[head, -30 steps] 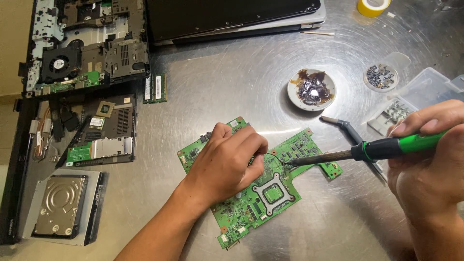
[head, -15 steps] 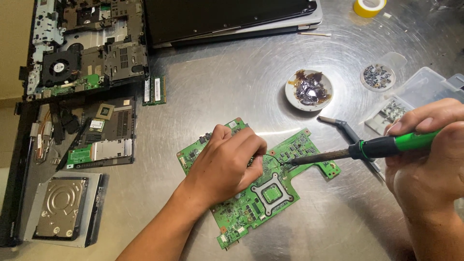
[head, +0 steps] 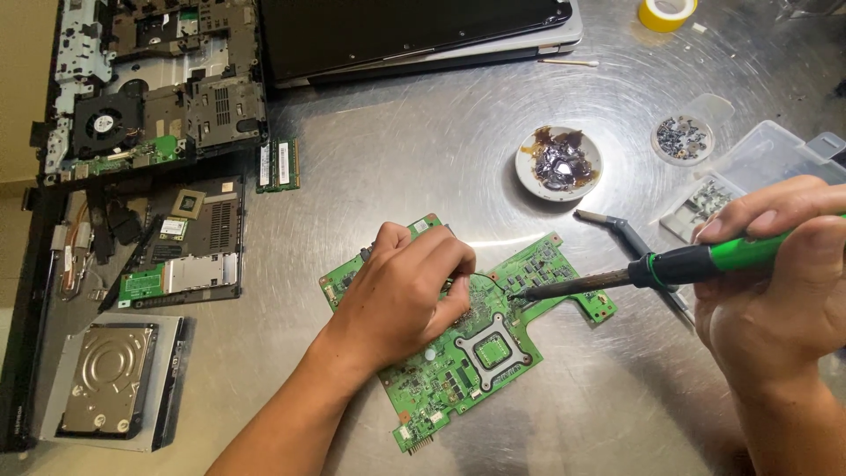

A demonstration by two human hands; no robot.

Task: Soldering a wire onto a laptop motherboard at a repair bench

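Your left hand [head: 401, 295] is pressing the green circuit board [head: 467, 353] flat, fingers curled, at frame centre. Your right hand [head: 780, 282] fingers are pinching the soldering iron [head: 652, 269]; keep its tip steady on the joint.

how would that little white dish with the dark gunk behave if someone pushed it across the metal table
The white dish would probably slide easily, since the steel table looks smooth and polished. It sits low and wide, so tipping seems unlikely. It looks like glazed ceramic, so likely stiff and chippable if knocked off. The dark lump inside looks sticky and would probably stay put.
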